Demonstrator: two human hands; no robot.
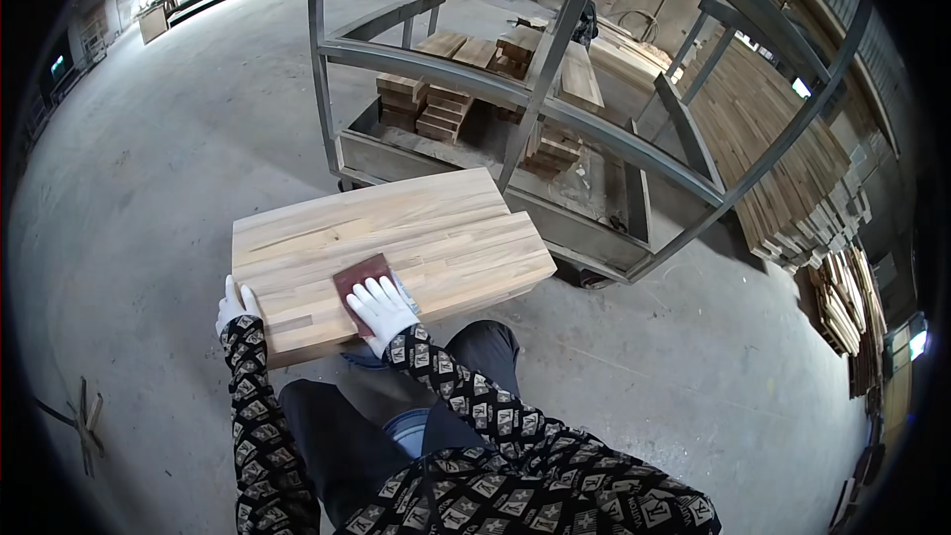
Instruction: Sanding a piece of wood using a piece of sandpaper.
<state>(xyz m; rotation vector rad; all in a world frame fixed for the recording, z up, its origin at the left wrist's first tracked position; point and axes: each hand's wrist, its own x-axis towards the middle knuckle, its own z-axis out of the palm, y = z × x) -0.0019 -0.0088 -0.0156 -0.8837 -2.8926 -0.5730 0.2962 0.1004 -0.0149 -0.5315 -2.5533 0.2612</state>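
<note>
A pale laminated wood board (pixel 386 238) lies in front of my knees, made of many glued strips, with a stepped right end. I cannot tell whether it is one piece or two lying together. My left hand (pixel 238 304), in a white glove, holds the board's left end, fingers along its edge. On the near half of the top, my gloved right hand (pixel 382 309) presses a reddish-brown sheet of sandpaper (pixel 359 274) against the wood. Its fingers lie over the sheet, and a bluish-grey edge shows beside them. What supports the board is hidden.
Just beyond the board stands a grey metal frame cart (pixel 436 157) on casters, carrying stacked wood pieces (pixel 446 109). Large stacked panels (pixel 773 149) lean at the right. Another person (pixel 588 15) is behind the cart. Sticks (pixel 87 421) lie on the concrete floor at left.
</note>
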